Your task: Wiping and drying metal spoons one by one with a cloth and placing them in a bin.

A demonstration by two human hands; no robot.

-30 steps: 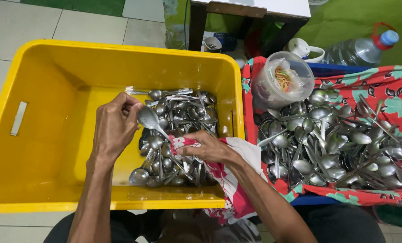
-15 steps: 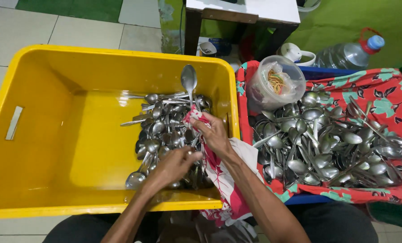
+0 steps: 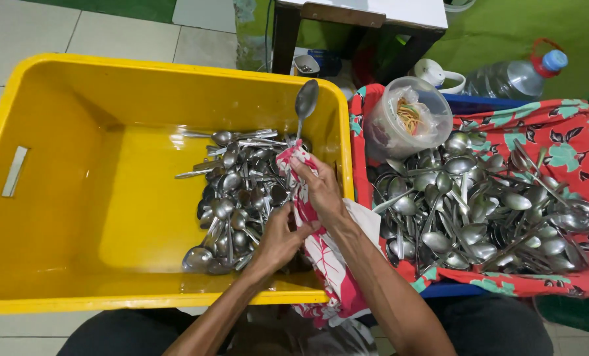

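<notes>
While the right hand (image 3: 321, 188) grips a floral cloth (image 3: 321, 250) around an upright spoon (image 3: 305, 102) above the yellow tub (image 3: 77, 198), left hand (image 3: 281, 237) pinches the cloth's near end beside piled spoons (image 3: 242, 198)

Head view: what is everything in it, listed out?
Tub: one, yellow, left.
Spoon pile: many, silver, inside the tub.
Patterned cloth: one, red and green, right, under loose cutlery.
Cutlery heap: many, silver, on that cloth.
Plastic jar: one, clear, holds rubber bands.
Water bottle: one, clear, blue cap, top right.
Table: one, white top, dark legs.
Spoon: one, silver, bowl raised.
Rag: one, red and white, wrapped around the spoon's handle.
Right hand: grips rag and spoon.
Left hand: on the rag's lower part.
</notes>
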